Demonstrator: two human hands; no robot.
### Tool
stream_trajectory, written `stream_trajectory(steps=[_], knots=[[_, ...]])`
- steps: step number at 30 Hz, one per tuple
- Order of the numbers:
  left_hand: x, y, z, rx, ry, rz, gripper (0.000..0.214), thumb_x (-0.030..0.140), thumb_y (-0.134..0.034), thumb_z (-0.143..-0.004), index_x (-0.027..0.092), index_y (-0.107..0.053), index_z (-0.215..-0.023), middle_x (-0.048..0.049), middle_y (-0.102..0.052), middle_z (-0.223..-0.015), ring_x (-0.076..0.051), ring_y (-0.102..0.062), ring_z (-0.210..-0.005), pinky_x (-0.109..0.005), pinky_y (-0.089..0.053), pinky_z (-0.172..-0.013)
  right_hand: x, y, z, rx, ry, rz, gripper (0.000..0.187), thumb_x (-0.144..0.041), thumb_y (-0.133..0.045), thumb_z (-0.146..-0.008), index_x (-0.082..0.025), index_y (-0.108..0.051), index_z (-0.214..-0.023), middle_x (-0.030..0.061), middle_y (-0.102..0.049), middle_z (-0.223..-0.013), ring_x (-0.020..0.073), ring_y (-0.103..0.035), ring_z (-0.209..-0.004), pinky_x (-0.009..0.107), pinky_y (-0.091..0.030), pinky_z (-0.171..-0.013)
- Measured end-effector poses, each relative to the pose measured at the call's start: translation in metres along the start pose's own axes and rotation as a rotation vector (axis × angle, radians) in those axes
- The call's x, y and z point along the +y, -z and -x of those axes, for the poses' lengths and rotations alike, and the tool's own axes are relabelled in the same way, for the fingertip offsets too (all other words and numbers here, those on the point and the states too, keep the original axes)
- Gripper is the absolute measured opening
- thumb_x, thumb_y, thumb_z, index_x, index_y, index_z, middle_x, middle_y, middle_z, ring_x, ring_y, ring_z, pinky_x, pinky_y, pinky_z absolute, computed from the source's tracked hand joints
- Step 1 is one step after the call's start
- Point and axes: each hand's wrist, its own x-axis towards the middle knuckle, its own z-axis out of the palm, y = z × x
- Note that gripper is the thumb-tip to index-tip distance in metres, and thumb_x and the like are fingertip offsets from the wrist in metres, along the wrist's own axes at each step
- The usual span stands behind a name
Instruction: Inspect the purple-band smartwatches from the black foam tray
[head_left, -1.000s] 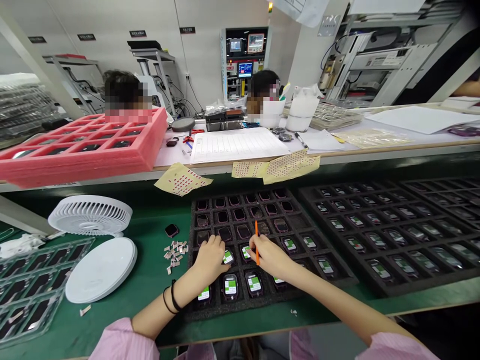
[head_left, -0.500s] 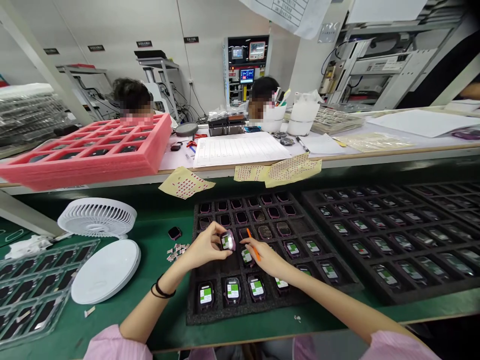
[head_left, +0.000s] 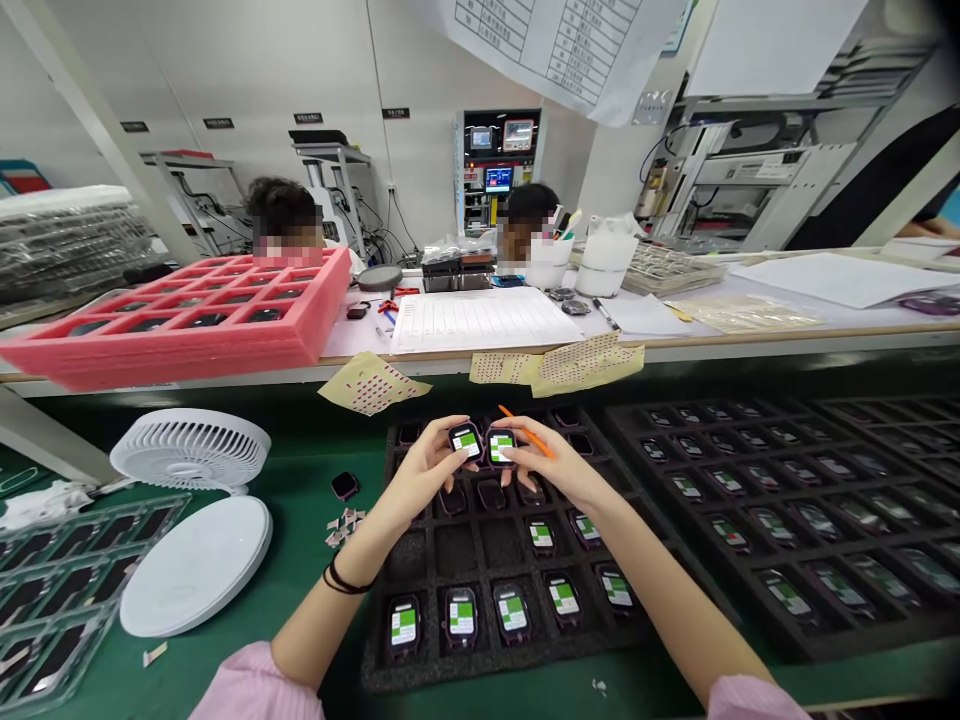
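Note:
My left hand [head_left: 433,458] grips a smartwatch body [head_left: 466,441] with a lit green-and-white screen. Beside it, my right hand [head_left: 544,456] holds a second smartwatch body [head_left: 502,447], lit the same way. An orange stick tool [head_left: 537,436], perhaps a pen or tweezers, also lies across the right hand. Both watches are raised side by side over a black foam tray [head_left: 456,552]. In its front row, several watches [head_left: 403,625] show lit screens, while those farther back are dark. Three pockets in the row behind the front one hold nothing.
More black foam trays [head_left: 750,545] of watches stand to the right. At left are a white fan [head_left: 196,565], a clear tray [head_left: 45,600] of dark screens, a loose watch [head_left: 345,486] and small scraps [head_left: 343,527]. A pink foam tray [head_left: 180,350] sits on the shelf; two people are beyond.
My right hand has taken a second watch from the foam tray. Both hands have moved up and away from me, bringing the two watches side by side. The view has tilted slightly.

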Motion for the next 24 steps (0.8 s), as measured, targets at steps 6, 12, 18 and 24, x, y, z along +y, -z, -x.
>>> stream_trajectory(steps=[6, 12, 18, 24], knots=[[-0.0041, -0.0018, -0.0015, 0.037, 0.018, -0.089, 0.037, 0.043, -0.049, -0.087, 0.018, -0.055, -0.113, -0.0058, -0.062, -0.095, -0.012, -0.062, -0.066, -0.017, -0.036, -0.041, 0.0039, -0.0009, 0.004, 0.055, -0.053, 0.008, 0.029, -0.042, -0.054, -0.087, -0.017, -0.058, -0.099, -0.0017, -0.057, -0.059, 0.0136, -0.062, -0.047, 0.018, -0.035, -0.033], [-0.0063, -0.0049, 0.0009, 0.019, -0.009, -0.082, 0.039, 0.042, -0.057, -0.083, 0.018, -0.053, -0.113, -0.0076, -0.062, -0.106, -0.011, -0.061, -0.068, -0.017, -0.038, -0.043, 0.0022, 0.0023, 0.0054, -0.038, -0.004, 0.005, 0.034, -0.037, -0.062, -0.081, -0.021, -0.054, -0.11, 0.0043, -0.063, -0.089, 0.0116, -0.063, -0.052, 0.02, -0.039, -0.036], [-0.0097, -0.0058, -0.0001, 0.029, -0.047, -0.028, 0.04, 0.041, -0.065, -0.078, 0.017, -0.054, -0.108, -0.0064, -0.061, -0.103, -0.012, -0.059, -0.078, -0.02, -0.051, -0.059, 0.0016, 0.0009, 0.007, -0.058, -0.003, 0.049, 0.033, -0.037, -0.059, -0.084, -0.019, -0.052, -0.111, 0.0027, -0.063, -0.08, 0.0092, -0.059, -0.046, 0.02, -0.039, -0.037], [-0.0036, -0.0067, 0.0019, 0.04, -0.026, -0.043, 0.038, 0.043, -0.062, -0.08, 0.016, -0.055, -0.106, -0.0047, -0.06, -0.097, -0.01, -0.056, -0.071, -0.018, -0.046, -0.053, 0.0025, -0.0016, 0.007, -0.011, 0.017, 0.039, 0.033, -0.038, -0.061, -0.081, -0.02, -0.054, -0.108, 0.0027, -0.062, -0.083, 0.0114, -0.062, -0.051, 0.02, -0.038, -0.037]])
